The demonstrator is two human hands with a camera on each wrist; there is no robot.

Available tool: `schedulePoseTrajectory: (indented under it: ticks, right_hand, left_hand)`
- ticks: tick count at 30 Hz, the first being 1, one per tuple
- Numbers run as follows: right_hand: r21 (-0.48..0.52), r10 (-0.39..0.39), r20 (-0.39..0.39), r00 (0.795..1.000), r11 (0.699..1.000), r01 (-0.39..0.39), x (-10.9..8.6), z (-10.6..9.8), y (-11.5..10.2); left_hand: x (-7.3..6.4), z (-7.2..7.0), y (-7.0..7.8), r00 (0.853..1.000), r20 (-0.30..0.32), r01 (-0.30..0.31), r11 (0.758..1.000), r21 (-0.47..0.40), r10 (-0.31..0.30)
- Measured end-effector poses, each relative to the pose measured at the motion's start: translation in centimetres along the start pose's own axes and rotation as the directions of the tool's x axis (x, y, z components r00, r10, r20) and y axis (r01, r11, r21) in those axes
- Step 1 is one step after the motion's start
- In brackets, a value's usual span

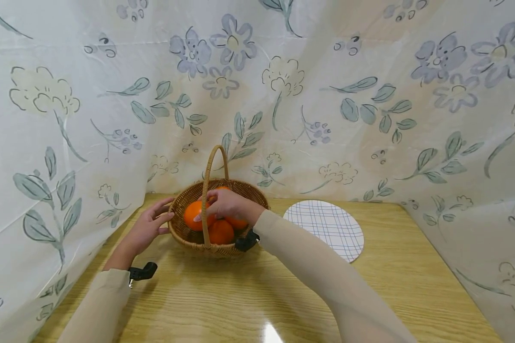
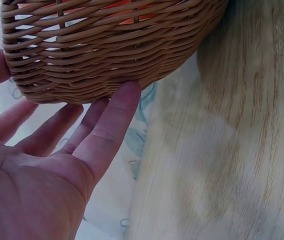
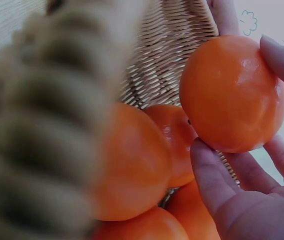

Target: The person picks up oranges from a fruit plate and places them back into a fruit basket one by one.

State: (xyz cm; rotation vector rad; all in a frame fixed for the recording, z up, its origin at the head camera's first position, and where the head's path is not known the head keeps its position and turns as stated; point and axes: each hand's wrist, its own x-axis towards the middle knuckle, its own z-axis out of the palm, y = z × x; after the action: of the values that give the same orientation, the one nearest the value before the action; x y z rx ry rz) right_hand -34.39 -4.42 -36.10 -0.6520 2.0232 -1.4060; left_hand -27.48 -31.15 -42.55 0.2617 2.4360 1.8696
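A wicker basket (image 1: 189, 245) with an arched handle (image 1: 207, 190) stands on the table and holds several glossy orange persimmons (image 1: 221, 232). My right hand (image 1: 229, 205) reaches into it, past the handle. In the right wrist view, its thumb and fingers grip one persimmon (image 3: 234, 95) above the others, with part of the basket's woven inside behind it. Outside the basket's left end is my left hand (image 1: 146, 228). The left wrist view shows its fingers (image 2: 109, 122) spread and nearly straight, with the fingertips against the lower wicker wall. The handle blurs and hides part of the right wrist view.
A round white placemat (image 1: 326, 228) with blue crossed lines lies right of the basket on the wooden table (image 1: 395, 267). Floral cloth (image 1: 300, 143) hangs behind the table and at both sides, close to the basket's back.
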Motion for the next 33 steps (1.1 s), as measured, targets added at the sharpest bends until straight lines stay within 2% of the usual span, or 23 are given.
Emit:
schedulePoseTrajectory:
  ticks: [10, 18, 25, 33]
  right_hand:
    - [-0.042, 0.039, 0.009, 0.999, 0.998, -0.039, 0.5, 0.3, -1.2]
    - [-0.167, 0.006, 0.031, 1.0, 0.986, -0.001, 1.0, 1.0, -1.2]
    - [-0.183, 0.025, 0.04, 0.999, 0.983, -0.017, 1.1, 1.2, -1.7]
    - [-0.304, 0.035, 0.061, 0.998, 0.953, -0.015, 1.5, 1.1, -1.6]
  left_hand:
    - [0.0, 0.0, 0.1, 1.0, 0.005, 0.001, 1.0, -0.01, -0.001]
    - [0.1, -0.1, 0.2, 1.0, 0.009, 0.0, 1.0, -0.003, 0.0]
    - [0.1, -0.2, 0.2, 1.0, 0.006, 0.009, 1.0, 0.007, -0.01]
    - [0.3, -0.1, 0.1, 1.0, 0.01, -0.003, 1.0, -0.011, 0.003]
